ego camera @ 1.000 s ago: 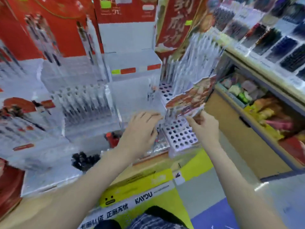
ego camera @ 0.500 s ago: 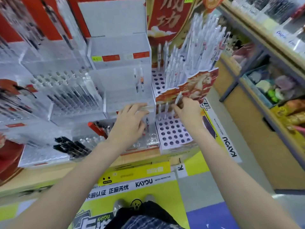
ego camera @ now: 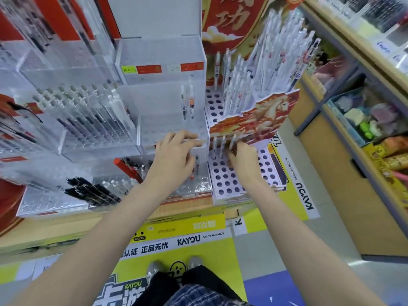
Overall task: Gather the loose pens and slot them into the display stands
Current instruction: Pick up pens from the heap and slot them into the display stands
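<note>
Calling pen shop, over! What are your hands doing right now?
Left hand grips a clear white pen. Right hand pinches a white pen into the white holed stand. Red horse card overhangs those holes.

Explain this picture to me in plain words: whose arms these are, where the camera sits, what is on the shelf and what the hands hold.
There is no machine here. The arms belong to a person who wears a camera on the head, so the one picture looks forward and down over their own arms at a shop shelf.

The left hand grips a few pale pens, held sideways in front of a clear plastic stand with two pens upright in it. The right hand pinches a pen at a white stand with round holes, just under a red card with a horse. Two more pens already stand in holes beside it. Many white pens fill the tier above. Black pens lie in a clear tray to the left.
</note>
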Action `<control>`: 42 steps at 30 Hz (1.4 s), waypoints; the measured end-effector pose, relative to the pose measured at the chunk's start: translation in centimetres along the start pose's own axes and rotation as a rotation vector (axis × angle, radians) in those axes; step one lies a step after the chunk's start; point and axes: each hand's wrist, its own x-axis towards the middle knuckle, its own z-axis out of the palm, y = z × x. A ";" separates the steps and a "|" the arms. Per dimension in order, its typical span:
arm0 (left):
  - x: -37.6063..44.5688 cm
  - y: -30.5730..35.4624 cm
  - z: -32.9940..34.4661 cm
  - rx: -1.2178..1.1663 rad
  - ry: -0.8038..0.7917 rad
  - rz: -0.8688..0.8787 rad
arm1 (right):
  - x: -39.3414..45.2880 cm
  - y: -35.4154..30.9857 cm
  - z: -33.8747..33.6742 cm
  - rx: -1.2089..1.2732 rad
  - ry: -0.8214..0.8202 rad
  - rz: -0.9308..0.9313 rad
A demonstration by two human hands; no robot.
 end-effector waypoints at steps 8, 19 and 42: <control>-0.1 -0.3 0.3 0.013 0.020 0.022 | -0.3 0.6 0.9 -0.102 0.042 -0.013; -1.7 -3.5 -3.8 -0.135 0.067 0.044 | -4.7 -4.8 -3.6 0.000 0.229 -0.001; -35.6 -51.3 -35.4 -0.004 0.169 -0.797 | -21.1 -58.3 36.6 0.202 -0.491 -0.458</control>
